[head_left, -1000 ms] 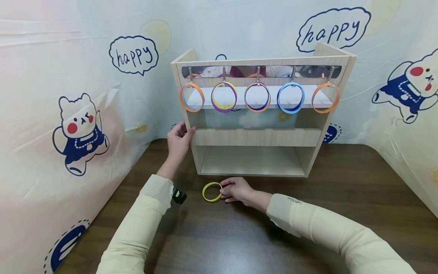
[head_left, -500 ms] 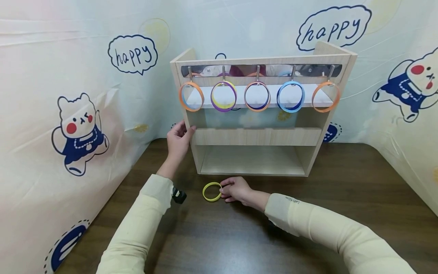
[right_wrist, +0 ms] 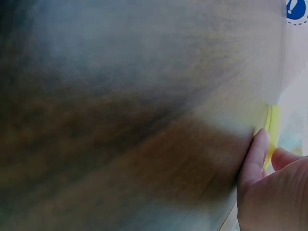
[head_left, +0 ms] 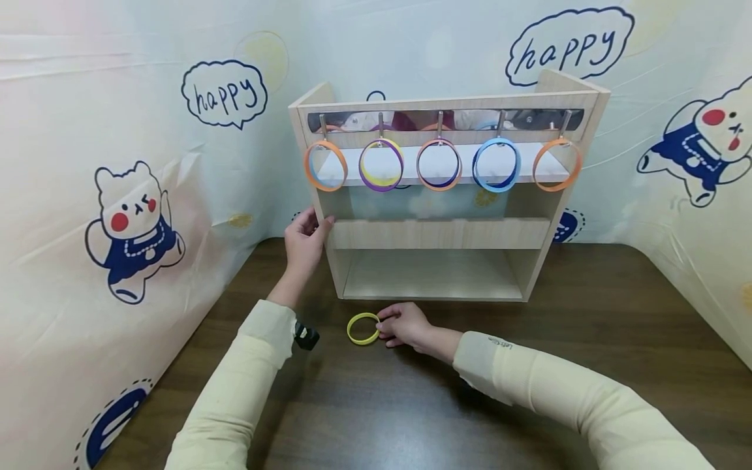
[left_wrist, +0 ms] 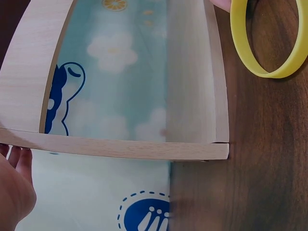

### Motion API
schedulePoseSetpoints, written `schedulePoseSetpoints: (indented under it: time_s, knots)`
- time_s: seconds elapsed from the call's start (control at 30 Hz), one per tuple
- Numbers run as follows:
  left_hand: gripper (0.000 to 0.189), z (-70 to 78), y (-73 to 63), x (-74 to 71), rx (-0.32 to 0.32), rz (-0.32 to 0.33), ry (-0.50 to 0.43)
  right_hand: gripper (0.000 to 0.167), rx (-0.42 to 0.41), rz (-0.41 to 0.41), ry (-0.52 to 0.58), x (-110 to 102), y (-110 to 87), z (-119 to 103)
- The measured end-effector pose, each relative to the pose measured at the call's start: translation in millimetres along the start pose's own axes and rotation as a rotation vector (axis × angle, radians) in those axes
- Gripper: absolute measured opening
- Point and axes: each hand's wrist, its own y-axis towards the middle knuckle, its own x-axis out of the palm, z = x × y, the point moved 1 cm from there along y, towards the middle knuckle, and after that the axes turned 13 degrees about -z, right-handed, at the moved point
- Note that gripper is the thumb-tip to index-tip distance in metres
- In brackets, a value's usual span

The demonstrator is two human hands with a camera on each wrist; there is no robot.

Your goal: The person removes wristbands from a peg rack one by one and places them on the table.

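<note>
My left hand [head_left: 303, 245] holds the left side panel of a pale wooden shelf unit [head_left: 440, 235], thumb at the front edge and fingers around the outer side. In the left wrist view its fingers [left_wrist: 21, 161] show against the outside of the panel. Just in front of the unit, my right hand [head_left: 405, 324] pinches the right side of a yellow wristband [head_left: 349, 331] between thumb and fingers, low over the table. The right wrist view shows the wristband [right_wrist: 274, 122] edge-on at the fingertips.
Hooks along the unit's top rail carry several wristbands: orange [head_left: 307, 166], purple and yellow [head_left: 382, 188], orange and purple [head_left: 439, 187], blue [head_left: 497, 188] and another orange one [head_left: 578, 166]. The dark wooden table [head_left: 376, 405] is enclosed by a printed cloth [head_left: 135, 117].
</note>
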Motion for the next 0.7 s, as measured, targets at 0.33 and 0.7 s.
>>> schedulePoseSetpoints:
  time_s: [0.33, 0.7]
  knots:
    - [0.036, 0.8, 0.6, -0.8, -0.004, 0.002, -0.008, 0.027, -0.014, 0.001, -0.004, -1.1, -0.3, 0.8]
    - [0.035, -0.8, 0.7, -0.8, 0.018, -0.003, -0.010, 0.030, -0.023, 0.014, -0.015, -6.6, -10.0, -2.6]
